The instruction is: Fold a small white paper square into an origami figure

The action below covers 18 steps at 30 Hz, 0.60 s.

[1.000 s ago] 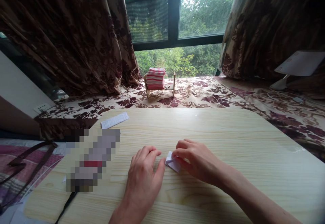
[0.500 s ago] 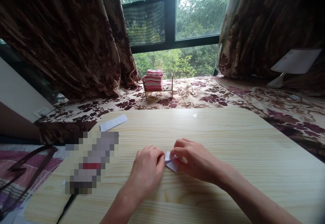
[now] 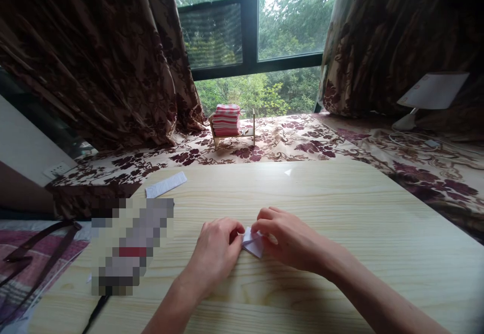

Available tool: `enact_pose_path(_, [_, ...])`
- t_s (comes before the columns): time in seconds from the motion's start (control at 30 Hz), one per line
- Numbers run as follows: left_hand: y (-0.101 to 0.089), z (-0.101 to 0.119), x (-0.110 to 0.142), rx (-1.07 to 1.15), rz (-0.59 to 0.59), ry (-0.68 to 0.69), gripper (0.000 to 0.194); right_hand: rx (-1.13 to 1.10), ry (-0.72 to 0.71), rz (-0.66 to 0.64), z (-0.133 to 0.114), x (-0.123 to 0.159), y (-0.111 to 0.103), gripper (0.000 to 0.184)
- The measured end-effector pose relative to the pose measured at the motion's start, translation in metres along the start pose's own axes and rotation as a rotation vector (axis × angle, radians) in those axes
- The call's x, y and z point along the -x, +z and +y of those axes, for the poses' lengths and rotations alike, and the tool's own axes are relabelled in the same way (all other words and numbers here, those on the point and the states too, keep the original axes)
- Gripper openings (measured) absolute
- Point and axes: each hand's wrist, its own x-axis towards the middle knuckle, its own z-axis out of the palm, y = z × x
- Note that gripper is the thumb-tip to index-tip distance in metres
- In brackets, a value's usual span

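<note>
A small piece of folded white paper (image 3: 254,245) lies on the pale wood-grain table (image 3: 333,198), between my two hands. From the left, my left hand (image 3: 218,245) pinches the paper's edge between thumb and curled fingers. My right hand (image 3: 278,235) grips the opposite side, its thumb and fingertips closed on the paper. Parts of the folds are hidden behind the fingers.
A folded strip of lined paper (image 3: 166,184) lies at the table's far left. Below it is a blurred-out object with a black cable (image 3: 96,314). A small white paper triangle (image 3: 288,172) rests near the back edge. Striped cloths (image 3: 226,120) are stacked on a little stand by the window.
The view has shifted slightly. Both hands stay on the folded paper, with only a small movement of the fingers and a little more of its top flap showing.
</note>
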Motion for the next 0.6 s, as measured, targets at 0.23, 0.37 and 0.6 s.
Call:
enact_pose_path(0.23, [0.0011,-0.002,-0.0003,0.039,-0.002,0.088,0.022,-0.003,0.012,-0.006,0.0006,-0.0008,-0.001,0.024])
enact_pose_path(0.37, [-0.001,-0.0008,0.0013,0.049,-0.014,0.109,0.023,-0.014,0.025,-0.008,0.0005,-0.0003,-0.0016,0.024])
enact_pose_path(0.6, [0.0001,-0.0018,0.0012,0.035,-0.007,0.122,0.023,-0.015,0.035,-0.015,0.0003,-0.0007,-0.0014,0.022])
